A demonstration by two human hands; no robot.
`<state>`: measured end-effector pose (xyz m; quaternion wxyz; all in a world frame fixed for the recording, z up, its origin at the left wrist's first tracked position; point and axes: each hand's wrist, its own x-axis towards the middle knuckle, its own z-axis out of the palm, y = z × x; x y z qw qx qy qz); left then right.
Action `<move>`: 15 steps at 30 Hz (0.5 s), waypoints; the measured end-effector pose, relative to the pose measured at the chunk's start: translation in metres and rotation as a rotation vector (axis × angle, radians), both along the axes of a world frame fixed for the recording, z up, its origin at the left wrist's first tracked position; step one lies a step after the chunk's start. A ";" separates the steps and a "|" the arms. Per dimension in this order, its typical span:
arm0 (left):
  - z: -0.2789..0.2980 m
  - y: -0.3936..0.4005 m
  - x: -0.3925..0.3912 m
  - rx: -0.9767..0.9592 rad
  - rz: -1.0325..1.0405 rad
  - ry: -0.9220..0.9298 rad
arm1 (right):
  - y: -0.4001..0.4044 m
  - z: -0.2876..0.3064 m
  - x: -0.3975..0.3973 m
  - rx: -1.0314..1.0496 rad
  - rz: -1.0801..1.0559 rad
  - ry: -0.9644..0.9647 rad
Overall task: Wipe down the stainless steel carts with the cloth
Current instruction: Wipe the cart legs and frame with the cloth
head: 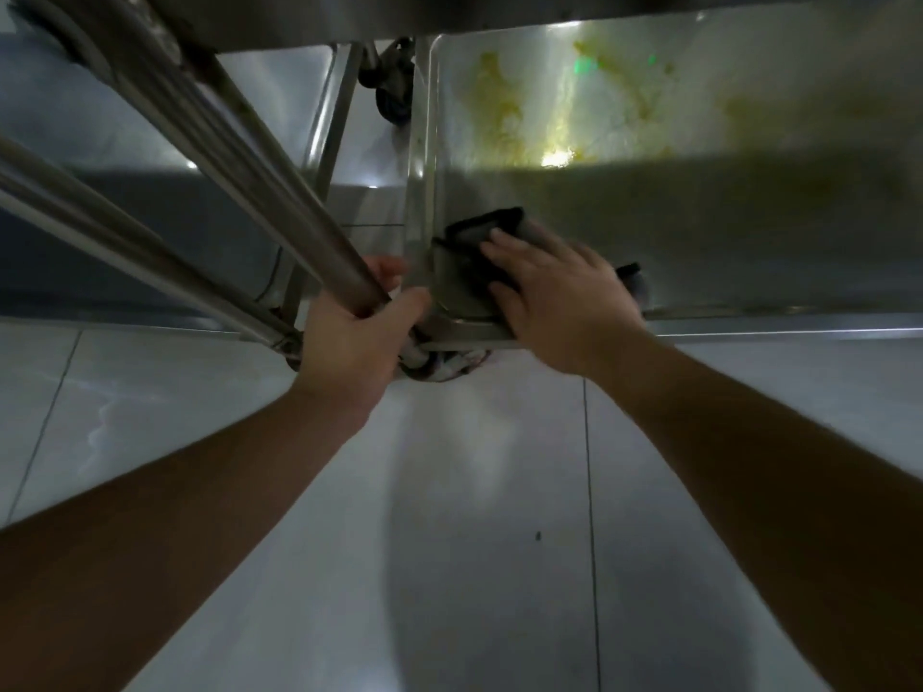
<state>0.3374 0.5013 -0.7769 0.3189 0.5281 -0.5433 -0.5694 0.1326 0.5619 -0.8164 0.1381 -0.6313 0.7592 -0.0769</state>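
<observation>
Both hands work: left hand [357, 324] grips a steel cart post [279, 212]; right hand [559, 292], fingers flat, presses a dark folded cloth [479, 237] onto the stained (yellowish, perhaps grease) stainless cart shelf [699, 202].

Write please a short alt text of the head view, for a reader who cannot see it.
The right hand presses a dark cloth flat on the near left corner of a steel cart shelf, while the left hand grips the cart's post. Yellow stains remain farther back on the shelf, and a pale tiled floor lies below.
</observation>
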 end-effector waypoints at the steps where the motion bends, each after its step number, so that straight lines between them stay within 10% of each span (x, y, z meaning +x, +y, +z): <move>1: 0.001 0.000 -0.002 0.018 0.032 0.014 | 0.012 -0.001 -0.021 0.001 -0.067 0.021; 10: 0.002 -0.001 -0.002 -0.038 -0.003 -0.011 | 0.096 0.002 -0.183 0.046 -0.986 -0.030; 15: 0.005 0.002 -0.007 -0.010 0.068 0.002 | 0.001 -0.005 -0.100 0.009 -0.841 -0.046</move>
